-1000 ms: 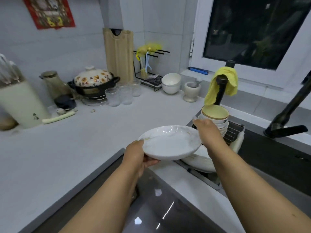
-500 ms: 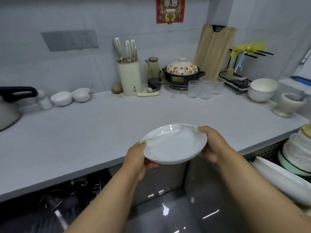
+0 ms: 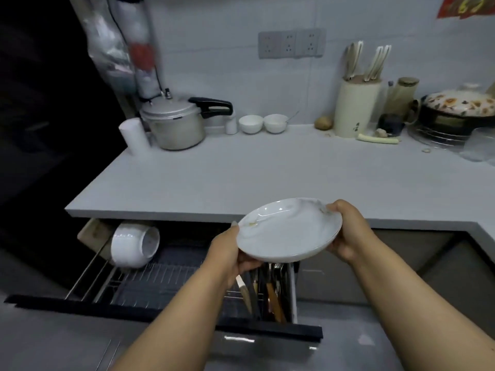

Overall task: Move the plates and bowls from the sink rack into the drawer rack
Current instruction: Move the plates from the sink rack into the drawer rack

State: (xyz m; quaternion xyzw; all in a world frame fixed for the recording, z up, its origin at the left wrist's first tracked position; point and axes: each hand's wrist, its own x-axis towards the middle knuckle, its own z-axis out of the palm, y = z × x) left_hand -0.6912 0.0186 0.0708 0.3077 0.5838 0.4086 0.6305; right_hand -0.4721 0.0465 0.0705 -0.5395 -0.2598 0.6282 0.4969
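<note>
I hold a white shallow plate (image 3: 289, 230) with both hands, level, above the open drawer. My left hand (image 3: 227, 253) grips its near-left rim, thumb on top. My right hand (image 3: 348, 231) grips the right rim. Below, the pulled-out drawer rack (image 3: 166, 277) shows wire bars, and a large white bowl (image 3: 134, 246) lies on its side at the rack's back left. The sink rack is out of view.
A cutlery compartment (image 3: 270, 290) with knives and utensils fills the drawer's right end. The drawer's dark front edge (image 3: 160, 314) juts toward me. On the counter (image 3: 241, 178) stand a pressure cooker (image 3: 174, 121), two small white bowls (image 3: 263, 123), a knife block (image 3: 356, 108) and a flowered pot (image 3: 460, 111).
I have turned left from the sink with the plate held in both hands. The open drawer rack has come into view beneath it, and the sink rack has left the frame.
</note>
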